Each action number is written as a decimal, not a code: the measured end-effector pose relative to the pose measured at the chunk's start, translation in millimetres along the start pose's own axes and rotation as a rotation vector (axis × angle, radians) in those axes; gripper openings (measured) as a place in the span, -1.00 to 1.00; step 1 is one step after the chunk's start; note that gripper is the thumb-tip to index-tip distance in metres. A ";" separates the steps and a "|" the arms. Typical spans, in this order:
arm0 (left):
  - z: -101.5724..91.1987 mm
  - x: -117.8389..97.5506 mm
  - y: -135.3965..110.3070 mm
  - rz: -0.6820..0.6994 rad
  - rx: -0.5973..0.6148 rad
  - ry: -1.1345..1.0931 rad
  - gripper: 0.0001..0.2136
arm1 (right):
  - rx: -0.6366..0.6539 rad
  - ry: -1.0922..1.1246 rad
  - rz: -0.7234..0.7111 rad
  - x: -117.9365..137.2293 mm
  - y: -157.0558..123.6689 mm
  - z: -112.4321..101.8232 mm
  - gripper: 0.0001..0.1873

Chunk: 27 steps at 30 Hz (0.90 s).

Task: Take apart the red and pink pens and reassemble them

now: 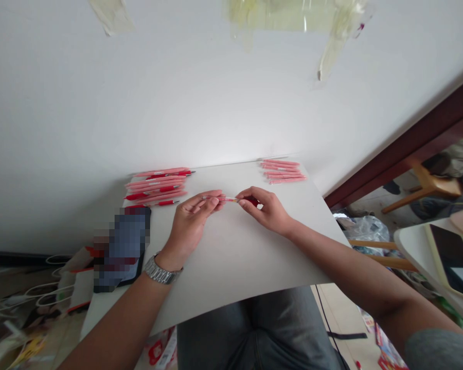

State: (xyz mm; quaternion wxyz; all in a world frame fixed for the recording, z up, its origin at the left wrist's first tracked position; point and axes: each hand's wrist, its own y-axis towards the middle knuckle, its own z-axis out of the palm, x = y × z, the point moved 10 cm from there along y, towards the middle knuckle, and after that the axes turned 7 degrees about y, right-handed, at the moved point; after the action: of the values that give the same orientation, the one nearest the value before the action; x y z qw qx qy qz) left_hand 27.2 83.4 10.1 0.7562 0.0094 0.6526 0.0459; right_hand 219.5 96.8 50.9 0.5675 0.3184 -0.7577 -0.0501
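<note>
Both hands meet over the middle of a white board (235, 262) that rests on my lap. My left hand (191, 223), with a metal watch on its wrist, pinches the left part of a thin pink pen (224, 199). My right hand (264, 208) is closed on the pen's right end, where something red shows under the fingers. A pile of several pink and red pens (158, 186) lies at the board's far left. A smaller row of pink pens (283, 171) lies at the far right.
A phone (125, 246) lies on the board's left edge beside my left wrist. A white wall (177, 92) stands right behind the board. Cables and clutter lie on the floor at left, a tablet (453, 262) on a small table at right, and bags beyond.
</note>
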 end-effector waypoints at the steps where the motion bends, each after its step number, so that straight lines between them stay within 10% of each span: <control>1: -1.0 -0.2 0.2 0.003 -0.007 -0.002 -0.70 | 0.000 0.011 -0.003 -1.0 -0.4 0.5 -0.72; 27: -5.3 4.2 2.3 0.027 -0.034 -0.030 -0.72 | -0.003 0.021 -0.005 -3.5 -1.5 -0.7 -0.71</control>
State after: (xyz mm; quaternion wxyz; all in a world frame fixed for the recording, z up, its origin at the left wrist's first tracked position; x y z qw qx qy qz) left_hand 22.4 85.8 5.3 0.7653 0.0059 0.6401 0.0671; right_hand 221.3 97.7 47.7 0.5758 0.3203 -0.7506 -0.0492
